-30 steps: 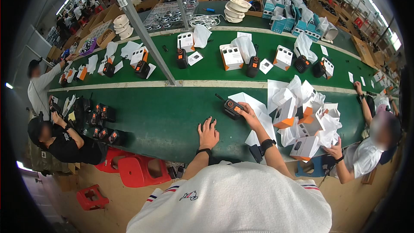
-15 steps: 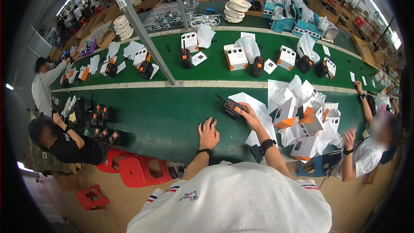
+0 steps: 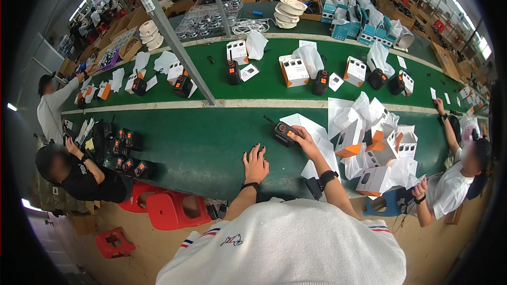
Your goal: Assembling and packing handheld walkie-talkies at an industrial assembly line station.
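My right hand [image 3: 303, 140] grips a black antenna device with orange buttons [image 3: 285, 133] above the green bench, its thumb near the buttons and the stubby antenna pointing up and left. To the left of it, my left hand [image 3: 256, 164] rests flat on the bench with its fingers spread, holding nothing. White sheets [image 3: 311, 126] lie under and behind my right hand. Beside my right wrist is a small black object [image 3: 314, 188] at the bench edge. A heap of white-and-orange cartons [image 3: 376, 154] and crumpled white bags [image 3: 401, 168] stands to the right.
Several similar black devices [image 3: 127, 140] are grouped on the bench at left. Beyond a pale rail [image 3: 274, 104], a green conveyor [image 3: 211, 87] carries devices, boxes and cards. A metal post [image 3: 174, 37] rises at left. Co-workers [image 3: 87, 177] sit on both sides; red stools [image 3: 171, 209] stand below.
The boxes and devices on the conveyor have shifted slightly right. The right-hand co-worker's near hand has dropped lower and holds something pale. My hands and the device look unchanged.
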Available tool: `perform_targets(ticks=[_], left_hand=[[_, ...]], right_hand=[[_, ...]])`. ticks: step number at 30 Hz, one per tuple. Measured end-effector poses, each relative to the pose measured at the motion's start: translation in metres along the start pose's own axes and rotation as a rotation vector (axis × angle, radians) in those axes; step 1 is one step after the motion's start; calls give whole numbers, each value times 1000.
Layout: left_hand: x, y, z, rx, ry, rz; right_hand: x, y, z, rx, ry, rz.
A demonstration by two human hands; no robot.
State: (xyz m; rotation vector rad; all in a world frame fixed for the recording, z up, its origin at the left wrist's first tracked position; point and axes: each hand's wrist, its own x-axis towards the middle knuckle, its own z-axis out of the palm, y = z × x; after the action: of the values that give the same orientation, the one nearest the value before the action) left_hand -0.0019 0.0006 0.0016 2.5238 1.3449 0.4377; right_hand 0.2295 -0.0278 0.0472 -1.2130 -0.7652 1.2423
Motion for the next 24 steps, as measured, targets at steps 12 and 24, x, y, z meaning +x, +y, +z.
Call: perform_targets(ticks=[12,24], left_hand=[[-1,-1,2,6,13,2],[-1,0,2,-19,0,0]], right_hand=[[-1,-1,1,-6,7,-3],[0,1,-1,-5,5,-2]])
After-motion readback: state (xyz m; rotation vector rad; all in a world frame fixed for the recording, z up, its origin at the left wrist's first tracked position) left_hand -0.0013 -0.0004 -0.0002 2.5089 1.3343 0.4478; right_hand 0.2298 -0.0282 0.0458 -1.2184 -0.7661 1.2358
